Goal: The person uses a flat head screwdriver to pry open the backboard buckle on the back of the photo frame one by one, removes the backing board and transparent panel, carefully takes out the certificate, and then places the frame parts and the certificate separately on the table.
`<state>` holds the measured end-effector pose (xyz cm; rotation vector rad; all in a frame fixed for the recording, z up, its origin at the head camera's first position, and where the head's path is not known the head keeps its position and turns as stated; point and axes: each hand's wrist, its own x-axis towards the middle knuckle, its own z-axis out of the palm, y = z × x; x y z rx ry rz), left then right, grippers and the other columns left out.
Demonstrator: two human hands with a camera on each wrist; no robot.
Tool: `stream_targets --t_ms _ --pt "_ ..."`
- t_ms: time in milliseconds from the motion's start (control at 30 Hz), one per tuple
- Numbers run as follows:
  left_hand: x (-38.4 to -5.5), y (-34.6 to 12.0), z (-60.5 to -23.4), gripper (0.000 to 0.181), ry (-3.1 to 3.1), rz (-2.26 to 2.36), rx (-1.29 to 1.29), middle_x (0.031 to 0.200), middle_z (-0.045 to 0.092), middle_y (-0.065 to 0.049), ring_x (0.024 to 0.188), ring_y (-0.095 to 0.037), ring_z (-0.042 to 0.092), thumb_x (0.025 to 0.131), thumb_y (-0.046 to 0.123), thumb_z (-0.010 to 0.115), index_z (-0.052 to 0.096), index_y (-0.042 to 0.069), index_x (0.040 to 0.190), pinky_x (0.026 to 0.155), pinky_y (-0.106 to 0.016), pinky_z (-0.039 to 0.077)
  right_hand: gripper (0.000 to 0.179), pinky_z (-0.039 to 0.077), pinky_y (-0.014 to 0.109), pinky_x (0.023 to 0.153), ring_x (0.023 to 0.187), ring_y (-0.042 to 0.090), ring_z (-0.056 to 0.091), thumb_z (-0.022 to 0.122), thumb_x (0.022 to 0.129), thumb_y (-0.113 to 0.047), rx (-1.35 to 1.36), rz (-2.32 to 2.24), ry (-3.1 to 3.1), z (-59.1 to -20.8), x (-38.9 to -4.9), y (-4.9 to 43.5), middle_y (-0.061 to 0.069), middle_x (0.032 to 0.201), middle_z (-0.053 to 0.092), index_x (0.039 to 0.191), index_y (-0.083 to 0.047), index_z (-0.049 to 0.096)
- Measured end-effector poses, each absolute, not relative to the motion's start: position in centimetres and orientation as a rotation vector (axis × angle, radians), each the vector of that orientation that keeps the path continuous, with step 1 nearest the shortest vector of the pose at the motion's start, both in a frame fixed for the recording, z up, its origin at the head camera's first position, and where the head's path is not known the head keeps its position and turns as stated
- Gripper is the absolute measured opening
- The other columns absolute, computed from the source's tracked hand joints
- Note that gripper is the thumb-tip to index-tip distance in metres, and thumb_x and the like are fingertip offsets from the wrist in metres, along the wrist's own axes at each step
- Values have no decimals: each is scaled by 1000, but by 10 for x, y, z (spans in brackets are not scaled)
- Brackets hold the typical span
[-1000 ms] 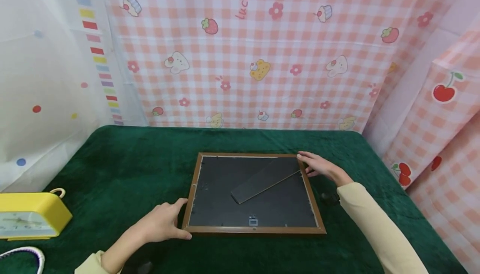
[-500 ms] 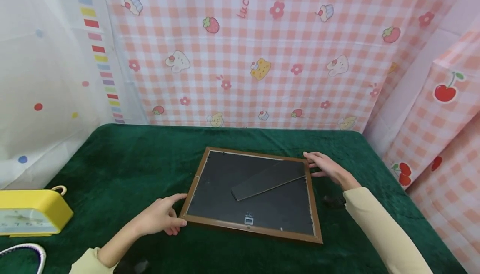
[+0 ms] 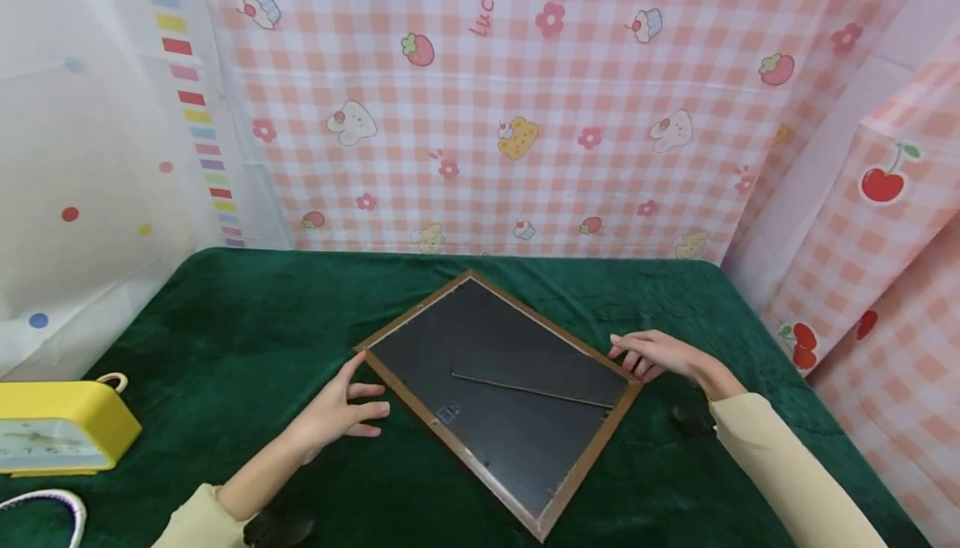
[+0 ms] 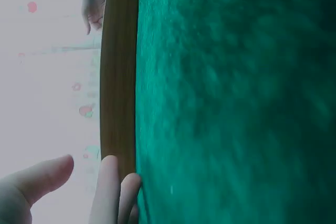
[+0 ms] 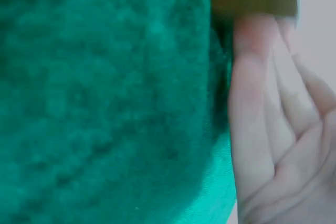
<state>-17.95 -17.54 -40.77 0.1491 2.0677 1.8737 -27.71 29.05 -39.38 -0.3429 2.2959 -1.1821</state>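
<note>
Green plush cloth (image 3: pixel 270 315) over the tabletop; on it, mid-scene, a brown picture frame (image 3: pixel 502 423), back side up, set like a diamond: corners to far, near, left and right. Black backing board (image 3: pixel 472 315) faces up. Stand leg (image 3: pixel 525 375) looks folded against it; small metal hanger (image 3: pixel 447 413) by the near-left side. Whether every edge touches the cloth, I cannot tell.

Left hand (image 3: pixel 341 411): grip wide, fingers spread, index at the frame's left corner; thumb clear of the wood in the left wrist view. Right hand (image 3: pixel 663 354): grip loose, fingers nearly straight, tips against the frame's right corner, nothing clasped. Yellow clock (image 3: pixel 67 427) well apart at left, white loop (image 3: pixel 73 508) nearer than it; neither is touched.

Step in hand, my judgement: swivelling the frame about on the cloth, guided at two opposite corners by fingertips rather than held. Appears mid-turn, since no side runs parallel to the far table edge. Next move would call for fresh contact along the sides, both hands pushing in opposite senses, evenly, lest the corners drag the plush into folds
</note>
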Motion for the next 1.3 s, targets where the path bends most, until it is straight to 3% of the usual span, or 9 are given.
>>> stream_targets --t_ms 100,233,400,633,1300 --pt "-184 -166 -409 87 2091 1896 101 134 18 -33 91 -36 56 83 5 60 -6 6 140 69 -40 49 50 48 39 60 65 27 58 41 94 -34 -470 -1169 2198 -394 -269 288 14 85 56 128 1 38" --pt "-196 -159 -412 90 2143 1858 123 139 7 -29 87 -35 58 81 6 63 -5 3 139 69 -39 49 54 49 43 61 68 33 60 48 92 -26 -556 -1151 2077 -397 -258 281 17 85 57 137 -7 25" --pt "-215 -159 -416 91 2195 1756 204 140 5 -27 85 -31 59 79 7 66 -3 -3 138 72 -38 48 69 49 44 60 68 34 60 56 88 -20 -590 -1167 1976 -402 -244 269 20 78 60 142 -13 12" --pt "-240 -164 -413 82 2165 1636 314 139 7 -30 83 -26 59 81 5 63 5 -4 138 70 -36 49 88 49 45 62 70 34 61 59 85 -12 -620 -1221 1849 -405 -227 259 20 79 62 141 -12 -9" --pt "-274 -166 -407 81 2076 1503 403 142 5 -23 86 -25 57 82 5 61 5 3 141 74 -37 47 91 49 44 64 72 35 61 56 87 -9 -640 -1304 1818 -410 -206 252 23 81 62 137 -8 -19"
